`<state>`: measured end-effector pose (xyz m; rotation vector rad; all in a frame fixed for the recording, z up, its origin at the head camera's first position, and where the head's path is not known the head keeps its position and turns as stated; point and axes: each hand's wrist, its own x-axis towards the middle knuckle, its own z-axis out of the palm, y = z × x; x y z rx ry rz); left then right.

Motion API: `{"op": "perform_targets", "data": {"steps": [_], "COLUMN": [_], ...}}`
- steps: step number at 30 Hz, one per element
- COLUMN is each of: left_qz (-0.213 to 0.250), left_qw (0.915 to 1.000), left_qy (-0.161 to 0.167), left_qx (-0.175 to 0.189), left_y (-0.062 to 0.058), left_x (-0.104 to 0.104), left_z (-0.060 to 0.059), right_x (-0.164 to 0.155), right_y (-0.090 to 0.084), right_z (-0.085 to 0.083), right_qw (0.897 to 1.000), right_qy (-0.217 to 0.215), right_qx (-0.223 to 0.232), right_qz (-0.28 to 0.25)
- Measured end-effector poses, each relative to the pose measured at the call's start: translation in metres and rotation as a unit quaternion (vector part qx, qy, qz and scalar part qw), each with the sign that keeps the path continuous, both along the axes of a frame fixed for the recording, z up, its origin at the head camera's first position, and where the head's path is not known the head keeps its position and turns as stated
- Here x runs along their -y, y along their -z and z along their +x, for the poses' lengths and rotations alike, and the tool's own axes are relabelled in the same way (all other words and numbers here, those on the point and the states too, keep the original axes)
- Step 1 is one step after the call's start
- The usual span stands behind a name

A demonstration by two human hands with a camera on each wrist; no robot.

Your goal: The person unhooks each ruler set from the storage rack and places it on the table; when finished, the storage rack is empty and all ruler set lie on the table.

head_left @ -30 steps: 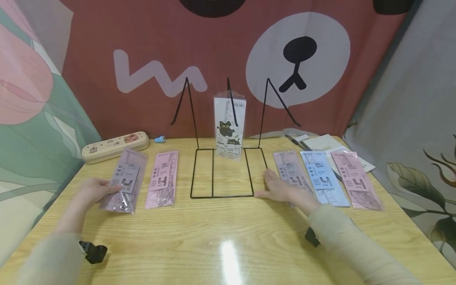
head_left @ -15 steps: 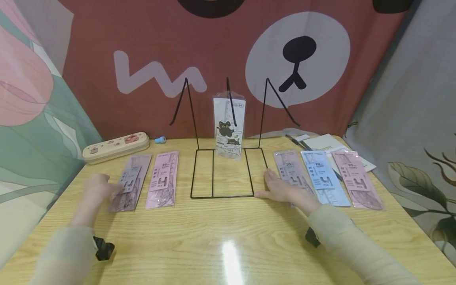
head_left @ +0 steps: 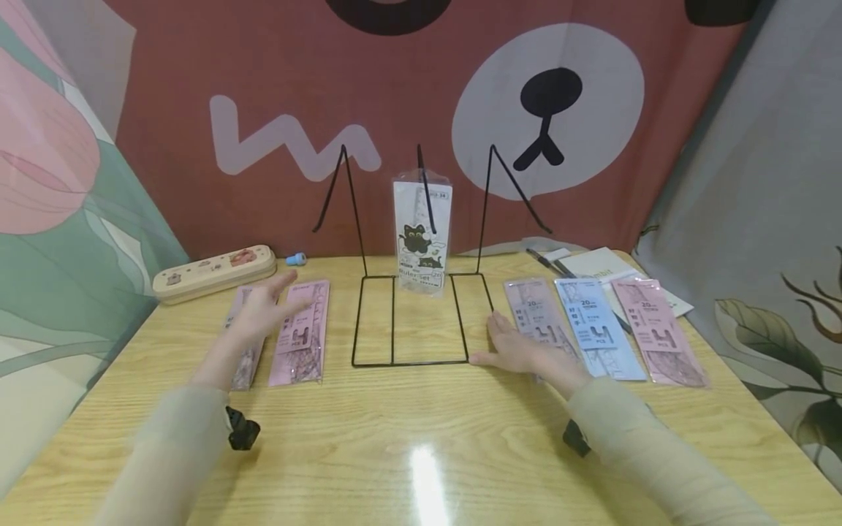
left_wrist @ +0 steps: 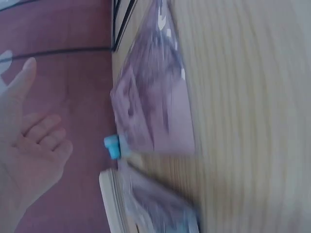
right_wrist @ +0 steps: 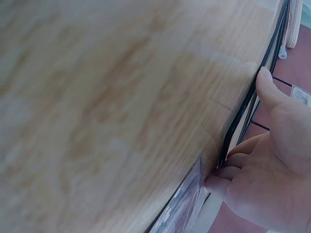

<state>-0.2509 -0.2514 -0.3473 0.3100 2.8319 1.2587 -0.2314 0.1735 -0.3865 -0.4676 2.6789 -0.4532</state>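
While right hand (head_left: 520,351) lies flat, bracing wire stand (head_left: 421,321) base at table (head_left: 421,438) centre, left hand (head_left: 263,310) hovers released over pink ruler pack (head_left: 301,329) nr left edge. Step: reach. Next, prob.: pinch pack.

Your yellow wooden table (head_left: 421,438) looks smooth and shiny, with a bright spot of light on it; the black stand of thin metal wire (head_left: 421,314) looks hard and a bit dull; the pink ruler packs in clear plastic bags (head_left: 301,332) look slick and a little shiny; the white ruler pack with black cats (head_left: 423,234) is in shiny clear plastic too; the red cloth with a bear face (head_left: 421,109) looks soft and matt.
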Motion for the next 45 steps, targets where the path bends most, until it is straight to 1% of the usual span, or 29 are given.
{"op": "perform_targets", "data": {"steps": [3,7,10,13,15,17,19,21,23,25,27,30,33,37,40,43,45], "left_qz": [0.020,0.018,0.033,0.060,0.082,0.095,0.100,0.121,0.139,0.162,0.182,0.193,0.183,0.164,0.166,0.175,0.181], "left_qw": [0.9996,0.9994,0.9988,0.9975,0.9956,0.9943,0.9938,0.9916,0.9895,0.9863,0.9828,0.9809,0.9828,0.9857,0.9849,0.9836,0.9826], "left_qy": [0.017,0.029,0.035,0.037,0.044,0.047,0.045,0.044,0.034,0.029,0.025,0.025,0.021,0.024,0.025,0.016,0.017], "left_qx": [0.006,0.007,0.006,0.006,0.005,0.013,0.018,0.016,0.018,0.009,0.010,0.008,-0.001,-0.032,-0.044,-0.040,-0.041], "left_y": [0.005,0.012,0.013,0.010,0.007,0.005,0.003,0.002,0.001,0.002,0.002,0.003,0.005,0.010,0.013,0.016,0.018], "left_x": [-0.020,-0.048,-0.070,-0.090,-0.103,-0.116,-0.127,-0.138,-0.147,-0.155,-0.162,-0.168,-0.171,-0.172,-0.171,-0.168,-0.166], "left_z": [-0.007,-0.017,-0.024,-0.030,-0.034,-0.039,-0.043,-0.046,-0.047,-0.048,-0.049,-0.049,-0.049,-0.049,-0.045,-0.039,-0.033], "right_x": [0.000,-0.001,-0.001,0.000,0.001,0.001,0.001,0.001,0.000,0.001,0.001,0.002,0.003,0.003,0.002,0.002,0.002], "right_y": [0.001,0.001,0.001,0.001,0.001,0.001,0.001,0.001,0.000,0.000,-0.001,-0.001,-0.001,-0.001,-0.001,0.000,0.000], "right_z": [0.000,0.000,0.000,0.000,0.001,0.001,0.000,0.000,0.000,0.000,0.000,0.000,0.000,0.000,0.000,0.000,0.000], "right_qw": [1.000,1.000,1.000,1.000,1.000,1.000,1.000,1.000,1.000,1.000,1.000,1.000,1.000,1.000,1.000,1.000,1.000], "right_qy": [0.005,0.008,0.007,0.003,0.001,0.001,0.002,0.005,0.006,0.005,0.002,-0.001,-0.003,-0.002,-0.003,-0.003,-0.004], "right_qx": [0.004,0.006,0.004,0.000,-0.001,0.000,0.001,0.002,0.002,0.000,-0.003,-0.006,-0.007,-0.009,-0.009,-0.010,-0.011], "right_qz": [-0.002,0.000,-0.002,-0.006,-0.008,-0.008,-0.009,-0.009,-0.007,-0.006,-0.006,-0.008,-0.008,-0.005,-0.002,0.001,-0.001]}}
